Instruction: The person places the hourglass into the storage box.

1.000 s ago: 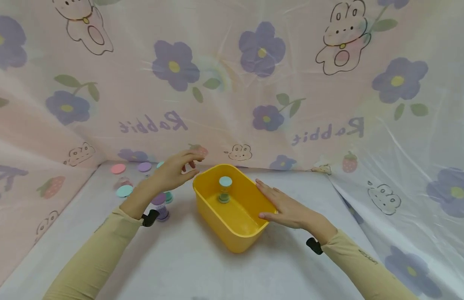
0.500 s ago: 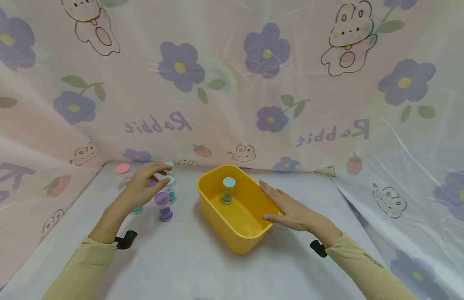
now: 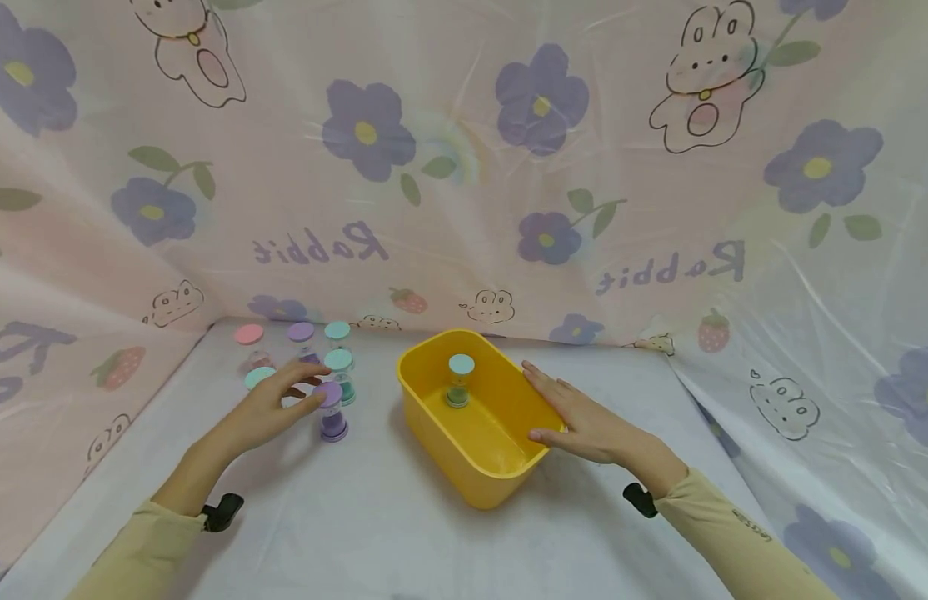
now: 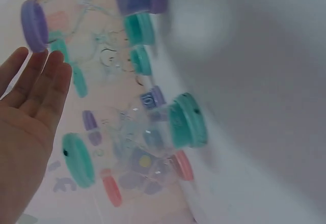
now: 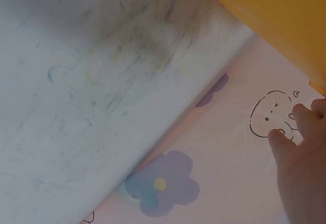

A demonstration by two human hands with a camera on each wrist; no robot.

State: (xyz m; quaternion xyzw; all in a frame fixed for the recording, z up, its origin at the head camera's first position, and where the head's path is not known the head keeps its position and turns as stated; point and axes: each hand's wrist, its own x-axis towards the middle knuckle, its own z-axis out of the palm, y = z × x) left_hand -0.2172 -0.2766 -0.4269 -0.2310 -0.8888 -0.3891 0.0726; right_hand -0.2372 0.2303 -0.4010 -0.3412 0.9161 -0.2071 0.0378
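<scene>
Nearest are the beige sleeves [image 3: 134, 550], each ending at a black wrist camera [image 3: 224, 512] above the white-covered bench [image 3: 404, 542]. The right hand [image 3: 584, 417] lies along the right side of the yellow bin [image 3: 441, 454], its fingers mostly straight against the rim and thumb over the edge, seemingly steadying it rather than clasping it.

The left hand [image 3: 272, 412] reaches in with fingers extended and parted from the thumb, holding nothing. They are right at the cap of the front purple hourglass [image 3: 332, 419], which stands upright on the bench left of the bin; I cannot tell whether they touch it.

The step in hand looks to be taking up this hourglass. The next move would call for closing the thumb and fingers round it without knocking the teal hourglass [image 3: 343, 380] just behind.

Another teal-capped hourglass [image 3: 261, 377] is partly hidden behind the left hand. Inside the bin, towards its far end, stands a hourglass with green sand [image 3: 460, 383]. Farther back are pink [image 3: 251, 337], purple [image 3: 302, 335] and teal [image 3: 337, 333] ones, before the rabbit-and-flower cloth [image 3: 449, 233].
</scene>
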